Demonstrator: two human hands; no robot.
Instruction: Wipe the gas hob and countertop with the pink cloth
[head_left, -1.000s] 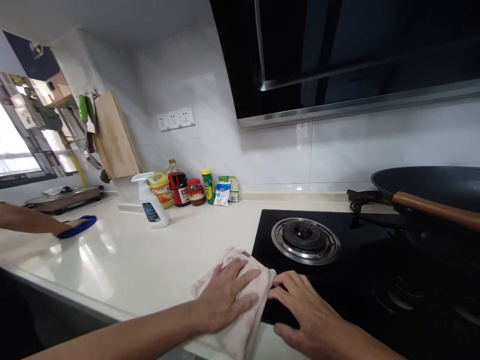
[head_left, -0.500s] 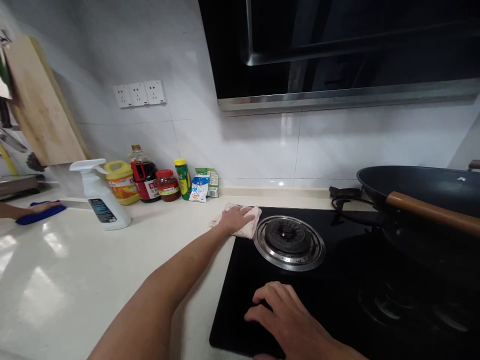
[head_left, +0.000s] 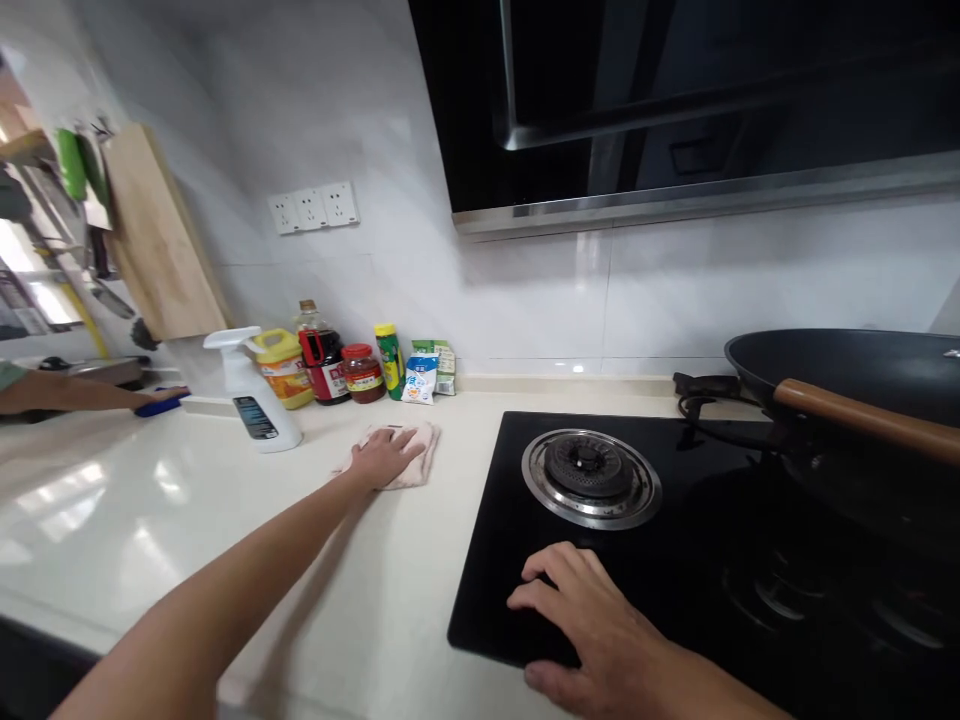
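My left hand (head_left: 384,458) presses a pale pink cloth (head_left: 420,468) onto the white countertop, left of the black gas hob (head_left: 502,540). Its fingers lie over the cloth, and the cloth's edges show around them. Over the hob's near left part is my right hand (head_left: 581,615), fingers apart and slightly bent, holding nothing; whether it touches the glass I cannot tell. Beyond it sits a round burner (head_left: 589,468) with a steel ring.
A white spray bottle (head_left: 259,405) stands left of the cloth. Along the wall are a yellow jug (head_left: 286,372), a dark sauce bottle (head_left: 324,365), a red-lidded jar (head_left: 363,375) and seasoning packets (head_left: 420,378). A wok (head_left: 847,375) is at right. Far left, another person's hand rests on a blue cloth (head_left: 161,403).
My left hand has slid the pink cloth left, off the hob's edge and onto the countertop. My right hand stays over the hob. The view has turned slightly left, showing more of the other person's arm.
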